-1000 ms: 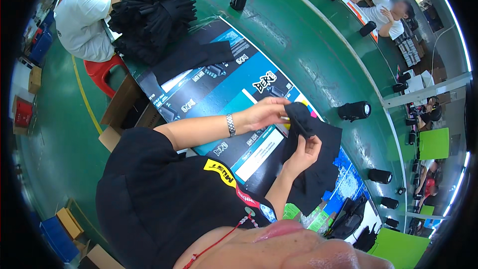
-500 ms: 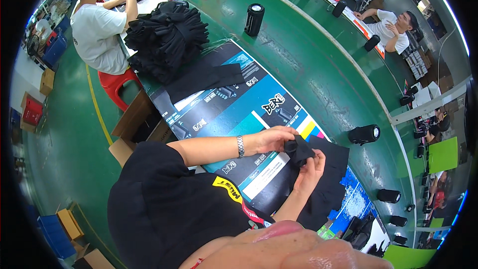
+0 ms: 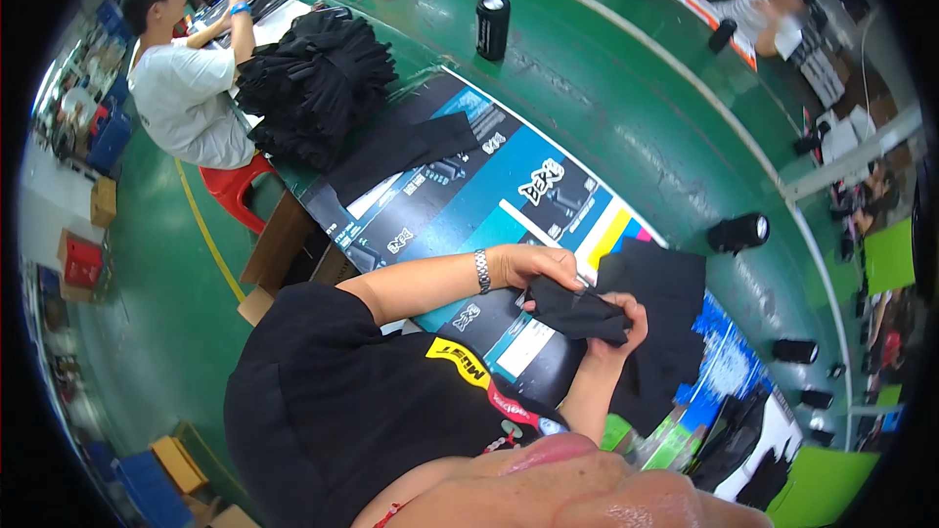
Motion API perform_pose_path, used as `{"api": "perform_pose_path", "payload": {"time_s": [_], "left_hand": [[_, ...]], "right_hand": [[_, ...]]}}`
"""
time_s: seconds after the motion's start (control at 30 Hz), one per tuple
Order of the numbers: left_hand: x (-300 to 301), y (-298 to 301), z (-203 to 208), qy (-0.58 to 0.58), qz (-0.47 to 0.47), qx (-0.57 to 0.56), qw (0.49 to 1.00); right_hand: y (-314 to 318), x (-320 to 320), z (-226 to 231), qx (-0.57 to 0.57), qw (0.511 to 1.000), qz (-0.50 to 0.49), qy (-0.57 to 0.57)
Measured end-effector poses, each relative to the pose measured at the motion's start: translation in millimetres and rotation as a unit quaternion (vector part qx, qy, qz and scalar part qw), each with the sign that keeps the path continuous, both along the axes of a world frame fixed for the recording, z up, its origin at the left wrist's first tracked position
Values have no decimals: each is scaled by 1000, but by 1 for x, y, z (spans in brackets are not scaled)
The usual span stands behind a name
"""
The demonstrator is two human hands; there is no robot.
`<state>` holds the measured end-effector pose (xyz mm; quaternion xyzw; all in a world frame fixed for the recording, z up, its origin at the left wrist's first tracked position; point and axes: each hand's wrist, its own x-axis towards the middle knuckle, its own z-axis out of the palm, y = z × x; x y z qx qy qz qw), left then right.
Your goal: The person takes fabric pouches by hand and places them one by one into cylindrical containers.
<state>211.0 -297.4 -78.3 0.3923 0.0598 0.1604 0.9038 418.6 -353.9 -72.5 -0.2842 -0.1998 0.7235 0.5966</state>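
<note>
A small piece of black cloth (image 3: 575, 309) is stretched between my two hands above the printed sheet on the bench. My left hand (image 3: 536, 266), below a metal watch, pinches its left end between thumb and fingers. At the other end, my right hand (image 3: 620, 325) has its fingers closed round the cloth. Just beyond the right hand, more black cloth (image 3: 670, 308) lies flat on the bench. Another flat black cloth (image 3: 406, 152) rests further off to the left, beside a big heap of bundled black cloth pieces (image 3: 318, 83).
Black cylindrical speakers (image 3: 492, 29) stand along the green conveyor (image 3: 587, 88), with another speaker (image 3: 738, 233) lying on its side to the right. A co-worker (image 3: 186, 88) sits at the far left on a red stool (image 3: 235, 191). An open cardboard box (image 3: 284, 240) stands beside the bench.
The bunched cloth between my hands has been drawn out longer and flatter, tilting down to the right. My right hand has turned slightly. The whole view has shifted a little.
</note>
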Motion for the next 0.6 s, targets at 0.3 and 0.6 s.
{"api": "perform_pose_path", "payload": {"time_s": [0.3,0.6], "left_hand": [[17,3,-14,-275,-156,219,923],[-3,3,12,53,6,70,996]], "right_hand": [[-3,-24,-16,148,860,275,403],[5,10,-8,58,970,117,207]]}}
